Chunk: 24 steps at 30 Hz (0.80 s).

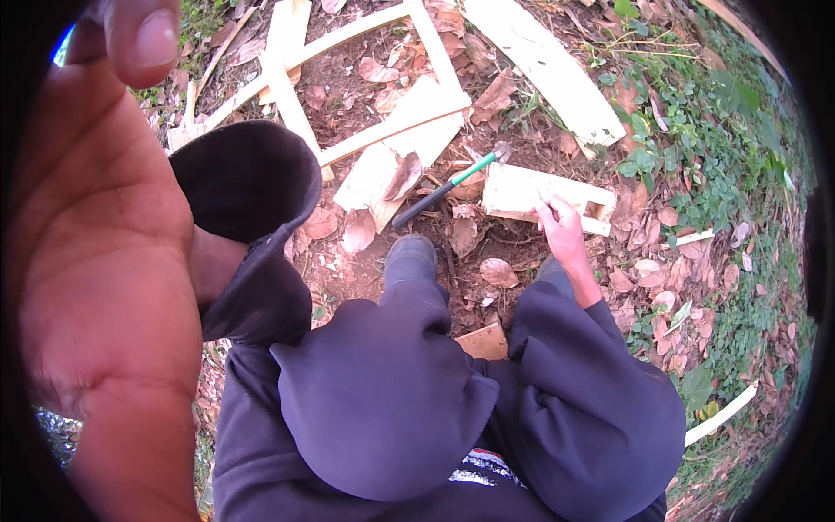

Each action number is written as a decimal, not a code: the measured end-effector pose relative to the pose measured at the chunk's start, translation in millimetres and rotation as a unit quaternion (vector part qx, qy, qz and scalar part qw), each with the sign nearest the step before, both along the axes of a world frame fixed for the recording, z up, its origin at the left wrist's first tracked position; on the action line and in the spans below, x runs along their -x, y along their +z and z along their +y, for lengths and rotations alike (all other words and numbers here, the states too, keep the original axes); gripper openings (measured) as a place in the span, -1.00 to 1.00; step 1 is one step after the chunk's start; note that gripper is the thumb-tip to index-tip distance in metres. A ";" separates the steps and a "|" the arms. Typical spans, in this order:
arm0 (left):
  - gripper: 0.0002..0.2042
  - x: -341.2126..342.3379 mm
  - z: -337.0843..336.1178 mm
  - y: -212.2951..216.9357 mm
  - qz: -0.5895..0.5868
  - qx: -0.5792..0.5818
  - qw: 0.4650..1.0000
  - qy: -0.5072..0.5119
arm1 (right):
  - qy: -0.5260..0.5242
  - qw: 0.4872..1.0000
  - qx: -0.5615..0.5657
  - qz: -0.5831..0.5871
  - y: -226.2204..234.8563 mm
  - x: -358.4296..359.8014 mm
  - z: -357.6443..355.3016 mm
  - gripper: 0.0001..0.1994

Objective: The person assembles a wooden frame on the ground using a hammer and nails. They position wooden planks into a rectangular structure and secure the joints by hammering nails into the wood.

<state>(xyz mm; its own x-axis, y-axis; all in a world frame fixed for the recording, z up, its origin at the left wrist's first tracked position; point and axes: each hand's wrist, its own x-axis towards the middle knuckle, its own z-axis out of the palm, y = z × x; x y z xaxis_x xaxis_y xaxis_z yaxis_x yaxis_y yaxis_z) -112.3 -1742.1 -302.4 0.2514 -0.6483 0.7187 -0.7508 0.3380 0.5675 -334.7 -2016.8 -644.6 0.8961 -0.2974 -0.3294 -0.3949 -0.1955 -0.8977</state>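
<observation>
Right now, your right hand [561, 228] is down at a small box of pale boards [531, 187], which lies on the ground ahead of your feet, right of centre. Its fingers are bent narrowly together at the box's near edge; you may be touching only wood or pinching something tiny, and I cannot tell which. The box's right end shows an open slot between boards.

Your left hand [113, 252] is raised close to the camera at the left, palm showing, the fingers partly cut off, so I cannot tell how wide they are or whether they hold anything. Beside it gapes a loose dark sleeve [283, 226].

Just left of the box, a hammer [452, 187] with a green-and-black handle lies slanted, its head near the box's upper left corner. Your left boot [412, 254] stands near the handle's lower end. Another wooden piece [484, 342] sits between your legs. Farther out lie a broad plank [552, 74] and crossed battens [291, 104], among dry leaves [498, 272] and green ground plants [722, 200].
</observation>
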 end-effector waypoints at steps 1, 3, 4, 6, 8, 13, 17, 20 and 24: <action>-0.44 -2.5 0.1 -0.8 -0.002 0.001 1.000 -0.005 | -0.011 1.000 -0.013 0.008 5.4 -2.1 1.3 -0.84; -0.42 -5.1 -0.9 -0.3 -0.002 0.003 1.000 -0.010 | -0.013 1.000 -0.019 0.016 9.2 -3.4 1.2 -0.85; -0.41 -4.7 -0.7 2.0 -0.003 0.004 1.000 -0.011 | -0.005 1.000 -0.012 0.016 7.5 -3.0 0.6 -0.85; -0.38 -4.4 0.0 4.6 -0.004 0.008 1.000 -0.014 | 0.011 1.000 0.007 0.021 4.7 -3.2 -1.6 -0.85; -0.36 -5.6 1.3 4.5 -0.005 0.013 1.000 -0.020 | 0.001 1.000 0.010 0.013 2.5 -1.6 -1.5 -0.80; -0.30 -4.9 2.9 11.5 -0.009 0.017 0.999 -0.030 | -0.009 1.000 0.004 0.002 0.9 -2.3 -0.7 -0.78; -0.25 -4.7 2.4 15.2 -0.011 0.019 0.999 -0.038 | -0.026 1.000 -0.011 -0.009 2.3 -3.1 0.8 -0.78; -0.21 -5.2 2.5 14.1 -0.004 0.024 0.999 -0.044 | -0.006 1.000 0.011 0.001 -3.2 1.0 -3.8 -0.79; -0.16 -3.8 7.0 21.8 -0.002 0.026 0.999 -0.044 | -0.013 1.000 -0.003 0.004 2.1 2.2 3.0 -0.79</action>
<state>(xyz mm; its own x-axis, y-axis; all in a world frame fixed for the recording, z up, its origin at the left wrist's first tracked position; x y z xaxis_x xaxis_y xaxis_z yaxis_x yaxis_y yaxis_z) -108.5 -1735.1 -280.6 0.1928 -0.6300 0.7523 -0.7194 0.4306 0.5450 -336.9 -2013.7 -642.5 0.8855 -0.3184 -0.3383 -0.4067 -0.1796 -0.8957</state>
